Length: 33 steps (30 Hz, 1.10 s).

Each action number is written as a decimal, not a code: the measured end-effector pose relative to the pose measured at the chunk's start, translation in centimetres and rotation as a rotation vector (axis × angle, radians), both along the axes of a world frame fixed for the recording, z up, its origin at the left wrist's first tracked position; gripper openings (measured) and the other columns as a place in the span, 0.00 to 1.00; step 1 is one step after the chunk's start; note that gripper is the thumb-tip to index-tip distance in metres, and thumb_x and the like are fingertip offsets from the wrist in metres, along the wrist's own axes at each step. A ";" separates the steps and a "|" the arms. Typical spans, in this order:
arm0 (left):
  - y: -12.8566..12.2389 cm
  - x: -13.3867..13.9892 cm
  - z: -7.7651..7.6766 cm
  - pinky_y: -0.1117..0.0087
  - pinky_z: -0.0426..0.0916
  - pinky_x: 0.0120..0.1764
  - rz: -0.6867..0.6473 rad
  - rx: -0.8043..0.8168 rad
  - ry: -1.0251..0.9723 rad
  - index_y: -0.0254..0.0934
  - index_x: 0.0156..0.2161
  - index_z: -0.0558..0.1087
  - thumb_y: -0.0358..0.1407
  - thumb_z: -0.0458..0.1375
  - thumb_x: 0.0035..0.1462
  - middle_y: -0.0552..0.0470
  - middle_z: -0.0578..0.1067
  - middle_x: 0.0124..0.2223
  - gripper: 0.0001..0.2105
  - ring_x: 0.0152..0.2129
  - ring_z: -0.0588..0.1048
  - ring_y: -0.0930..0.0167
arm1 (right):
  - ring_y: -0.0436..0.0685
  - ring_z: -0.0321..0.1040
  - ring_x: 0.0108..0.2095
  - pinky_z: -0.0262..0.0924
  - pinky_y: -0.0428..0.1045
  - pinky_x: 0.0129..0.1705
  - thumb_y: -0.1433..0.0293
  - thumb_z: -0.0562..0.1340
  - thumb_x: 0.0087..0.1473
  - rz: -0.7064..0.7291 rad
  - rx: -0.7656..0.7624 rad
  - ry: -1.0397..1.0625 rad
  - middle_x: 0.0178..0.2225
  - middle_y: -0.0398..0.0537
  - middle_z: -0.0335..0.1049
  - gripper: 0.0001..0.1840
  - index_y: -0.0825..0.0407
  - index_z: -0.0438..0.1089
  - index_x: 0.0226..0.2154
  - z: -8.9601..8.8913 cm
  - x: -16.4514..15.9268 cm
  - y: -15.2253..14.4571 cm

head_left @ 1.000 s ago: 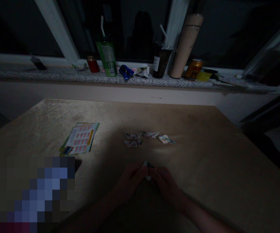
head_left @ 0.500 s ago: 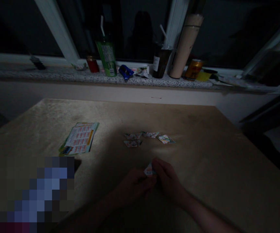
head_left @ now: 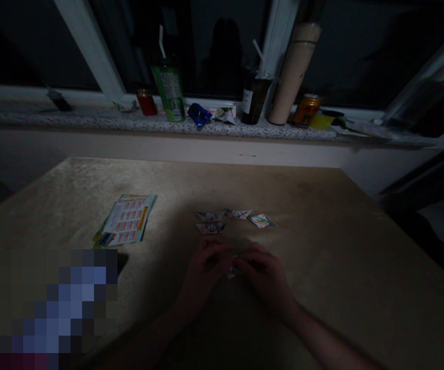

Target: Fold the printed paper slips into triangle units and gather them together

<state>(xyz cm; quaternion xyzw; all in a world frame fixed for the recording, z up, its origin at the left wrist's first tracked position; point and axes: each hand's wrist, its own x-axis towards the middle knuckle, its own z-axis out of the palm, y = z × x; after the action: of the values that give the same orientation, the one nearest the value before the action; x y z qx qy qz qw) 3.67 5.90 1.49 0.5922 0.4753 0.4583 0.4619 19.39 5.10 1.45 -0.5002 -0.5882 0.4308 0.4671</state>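
Note:
Between my two hands is a small folded piece of printed paper (head_left: 232, 271), mostly covered by the fingers. My left hand (head_left: 205, 264) pinches its left side, thumb and fingers bent around it. From the right, my right hand (head_left: 261, 267) grips the same paper with thumb and fingertips. Just beyond the hands lie several folded paper pieces: two boat-like ones (head_left: 210, 228) one behind the other, another (head_left: 238, 214) to their right, and a diamond-shaped one (head_left: 262, 221) farthest right.
A stack of printed sheets (head_left: 127, 220) lies on the table (head_left: 310, 205) at left. On the stone windowsill (head_left: 110, 119) stand a green cup (head_left: 171, 92), a dark cup (head_left: 256, 100), a tall flask (head_left: 295, 77), a gold can (head_left: 307, 110) and a red jar (head_left: 147, 103). A pixelated patch hides the lower left.
My left hand has moved up and its fingers now arch over the paper. My right hand has shifted its grip, and the paper shows less between the hands. The pieces on the table stay put.

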 end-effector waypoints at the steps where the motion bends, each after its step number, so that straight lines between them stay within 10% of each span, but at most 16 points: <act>1: 0.0 0.0 0.0 0.69 0.66 0.40 -0.021 -0.014 -0.003 0.41 0.36 0.78 0.35 0.59 0.53 0.50 0.66 0.43 0.06 0.41 0.68 0.66 | 0.51 0.61 0.25 0.54 0.45 0.25 0.66 0.65 0.48 -0.001 -0.007 -0.001 0.23 0.43 0.64 0.08 0.51 0.74 0.22 0.0 0.0 0.0; 33: 0.0 0.3 0.3 0.72 0.64 0.34 -0.012 -0.033 -0.008 0.36 0.26 0.72 0.35 0.57 0.53 0.52 0.68 0.34 0.07 0.32 0.69 0.71 | 0.51 0.65 0.21 0.57 0.44 0.23 0.66 0.64 0.47 -0.044 -0.100 -0.013 0.19 0.43 0.70 0.09 0.52 0.74 0.20 0.4 -0.4 -0.6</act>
<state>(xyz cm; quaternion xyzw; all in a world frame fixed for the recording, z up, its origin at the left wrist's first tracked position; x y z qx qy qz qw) 3.97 5.95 1.83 0.5854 0.4773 0.4499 0.4765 18.95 4.45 1.80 -0.5385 -0.5576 0.4463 0.4471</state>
